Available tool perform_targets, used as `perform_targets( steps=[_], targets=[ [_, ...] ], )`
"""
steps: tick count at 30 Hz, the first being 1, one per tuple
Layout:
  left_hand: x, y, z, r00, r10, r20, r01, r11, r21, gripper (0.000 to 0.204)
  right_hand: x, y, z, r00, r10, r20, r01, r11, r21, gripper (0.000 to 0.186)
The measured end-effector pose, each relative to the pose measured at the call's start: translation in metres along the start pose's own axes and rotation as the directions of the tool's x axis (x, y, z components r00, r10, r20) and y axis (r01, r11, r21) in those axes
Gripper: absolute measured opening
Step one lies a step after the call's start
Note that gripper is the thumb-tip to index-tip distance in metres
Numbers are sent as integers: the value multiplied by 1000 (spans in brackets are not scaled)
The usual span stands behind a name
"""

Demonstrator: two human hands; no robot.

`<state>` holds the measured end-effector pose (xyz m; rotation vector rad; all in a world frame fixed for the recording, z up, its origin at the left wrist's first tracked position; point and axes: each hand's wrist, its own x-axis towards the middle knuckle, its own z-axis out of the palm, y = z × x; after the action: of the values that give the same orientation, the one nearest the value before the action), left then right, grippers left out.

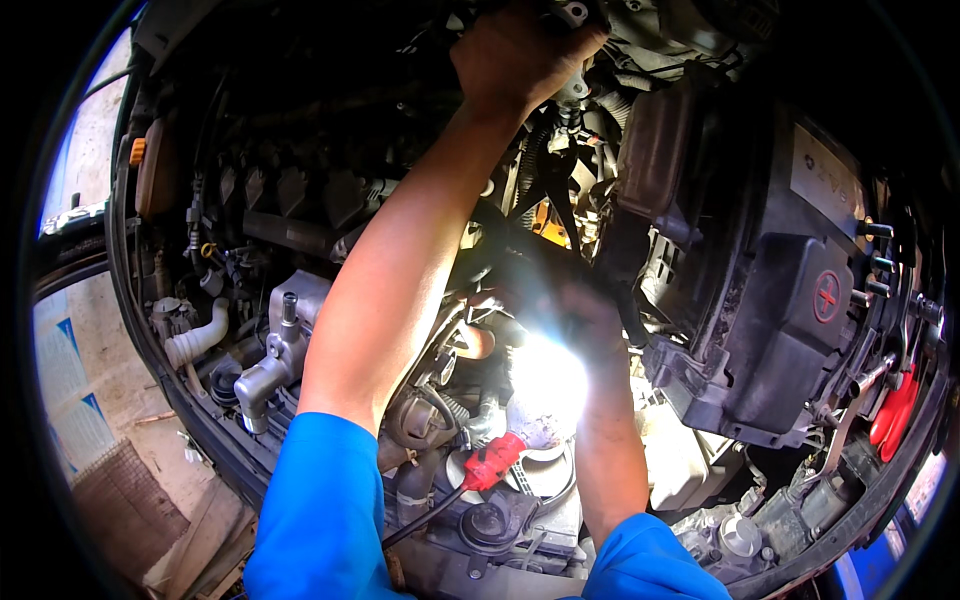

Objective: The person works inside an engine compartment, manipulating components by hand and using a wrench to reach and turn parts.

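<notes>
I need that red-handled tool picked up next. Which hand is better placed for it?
Right, probably: the right hand sits low, just above the red-handled tool, while the left hand is stretched far up among the hoses.

Two bare forearms in blue sleeves, two hands: left hand (520, 50) at upper centre, right hand (560, 300) mid-frame. One black battery (790, 330) at right. One red connector (492, 462) at lower centre.

floor: paved ground (120, 490) | wall: pale (95, 140) | light: daylight
</notes>
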<state>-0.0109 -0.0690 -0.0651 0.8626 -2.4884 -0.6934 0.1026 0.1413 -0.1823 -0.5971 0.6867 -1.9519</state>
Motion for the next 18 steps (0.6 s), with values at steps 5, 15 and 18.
perform_targets(
  steps=[5, 15, 18],
  targets=[
    [-8, 11, -8, 999, -22, -43, 28, 991, 132, 55, 33, -8, 14, 1000, 24, -1, -24, 987, 160, 54],
    [-17, 26, -22, 998, -62, 24, 59, 992, 108, 54, 34, -7, 16, 973, 227, -39, -190, 885, 426, 61],
    [-17, 26, -21, 998, -54, 24, 52, 993, 107, 50, 34, -6, 12, 959, 278, -50, -232, 878, 418, 56]
  ],
)
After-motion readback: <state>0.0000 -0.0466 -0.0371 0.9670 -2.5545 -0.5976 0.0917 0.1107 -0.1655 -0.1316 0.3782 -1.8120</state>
